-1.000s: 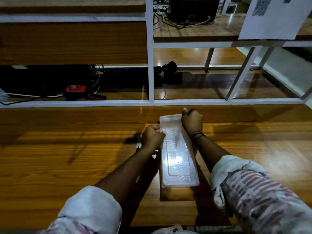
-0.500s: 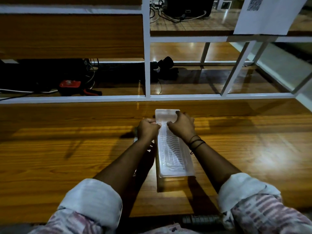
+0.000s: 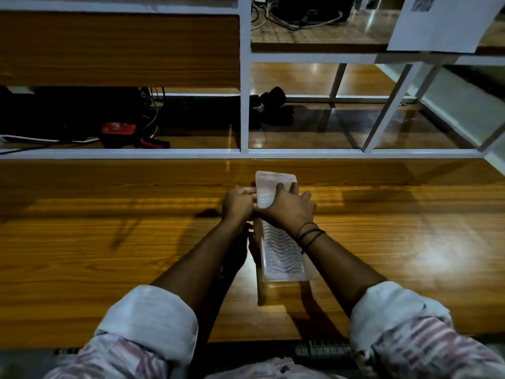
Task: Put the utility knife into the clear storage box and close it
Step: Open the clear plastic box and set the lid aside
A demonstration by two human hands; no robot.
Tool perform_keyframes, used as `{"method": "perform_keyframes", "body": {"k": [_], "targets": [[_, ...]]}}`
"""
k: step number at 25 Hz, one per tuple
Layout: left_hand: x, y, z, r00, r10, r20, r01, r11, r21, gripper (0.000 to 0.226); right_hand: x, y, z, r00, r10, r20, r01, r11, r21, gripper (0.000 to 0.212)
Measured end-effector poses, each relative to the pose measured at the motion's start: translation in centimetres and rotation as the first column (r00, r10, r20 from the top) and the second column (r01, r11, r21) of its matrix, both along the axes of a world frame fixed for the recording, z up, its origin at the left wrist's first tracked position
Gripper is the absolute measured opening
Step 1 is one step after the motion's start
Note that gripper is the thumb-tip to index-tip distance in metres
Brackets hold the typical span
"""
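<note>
storage box (image 3: 284,258) on table (image 3: 109,242), shelving (image 3: 244,105) behind

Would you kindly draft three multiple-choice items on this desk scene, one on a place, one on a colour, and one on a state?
1. Where does the clear storage box sit?
A. On the wooden desk in front of the person
B. On the shelf behind the white frame
C. On the person's lap

2. What colour is the tool on the shelf at the left?
A. Blue
B. Red and black
C. Yellow

3. What are the hands doing to the box?
A. Both hang clear of it
B. Only the left touches it
C. The right hand lies on the lid while the left hand grips its left edge

Answers: 1 A, the box rests on the desk between the forearms; 2 B, its body is red with dark handles; 3 C, both hands are in contact at the far end.
</note>
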State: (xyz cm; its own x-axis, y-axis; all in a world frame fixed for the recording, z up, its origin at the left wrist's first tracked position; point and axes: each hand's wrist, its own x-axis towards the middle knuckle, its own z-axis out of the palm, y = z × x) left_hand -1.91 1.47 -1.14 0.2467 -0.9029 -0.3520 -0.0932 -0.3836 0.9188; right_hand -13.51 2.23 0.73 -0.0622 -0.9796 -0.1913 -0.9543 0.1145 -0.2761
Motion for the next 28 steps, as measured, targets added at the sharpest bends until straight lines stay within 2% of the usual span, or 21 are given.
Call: {"method": "perform_keyframes", "body": {"k": [4,7,9,11,14,16,17,18,20,21,23,25,28], "targets": [[0.4,1.0,-0.1,0.998,-0.055,0.011,0.056,0.996,-0.071,0.037,0.3,0.2,0.3,0.998,-0.022,0.063,0.023,0.999,-0.023,0.1],[0.7,1.5,0.5,0.995,-0.085,-0.051,0.082,0.995,-0.056,0.039,-0.3,0.1,0.4,0.986,-0.041,0.162,0.044,0.999,-0.011,0.106],[1.0,1.8,0.5,0.989,-0.125,-0.077,0.122,0.992,-0.04,0.045,-0.8,0.1,0.7,0.959,-0.058,0.278,0.069,0.997,-0.03,0.108],[1.2,2.2,-0.1,0.983,-0.166,-0.079,0.164,0.986,-0.028,0.057,-1.5,0.2,1.0,0.893,-0.062,0.445,0.09,0.995,-0.041,0.096],[1.3,2.5,-1.4,0.977,-0.182,-0.112,0.178,0.983,-0.044,0.049,-3.6,0.2,1.6,0.693,-0.106,0.713,0.132,0.991,0.02,0.064],[1.3,2.7,-1.5,0.981,-0.164,-0.1,0.16,0.986,-0.051,0.042,-5.4,0.3,1.9,0.488,-0.148,0.86,0.165,0.983,0.075,0.031],[1.3,2.8,-1.5,0.983,-0.158,-0.091,0.153,0.987,-0.055,0.042,-6.3,0.3,2.1,0.377,-0.174,0.91,0.18,0.977,0.112,0.023],[1.3,2.7,-1.5,0.984,-0.151,-0.098,0.145,0.988,-0.059,0.043,-7.4,0.2,2.0,0.294,-0.211,0.932,0.209,0.966,0.153,0.023],[1.3,2.7,-1.6,0.983,-0.154,-0.097,0.149,0.987,-0.053,0.043,-9.6,-0.2,1.4,0.229,-0.292,0.928,0.27,0.936,0.228,0.033],[1.2,2.7,-1.8,0.984,-0.161,-0.077,0.158,0.986,-0.046,0.042,-10.7,-0.3,0.8,0.233,-0.328,0.915,0.299,0.92,0.254,0.036],[1.2,2.6,-2.2,0.986,-0.159,-0.055,0.157,0.987,-0.032,0.041,-12.4,-0.3,-0.5,0.296,-0.391,0.872,0.392,0.882,0.262,0.031],[1.3,2.6,-2.3,0.988,-0.149,-0.051,0.148,0.989,-0.023,0.04,-14.0,-0.2,-1.9,0.423,-0.412,0.807,0.455,0.867,0.205,0.021],[1.1,2.5,-2.2,0.988,-0.142,-0.053,0.142,0.99,-0.017,0.039,-15.4,0.3,-3.0,0.624,-0.405,0.668,0.463,0.88,0.101,0.018]]}}
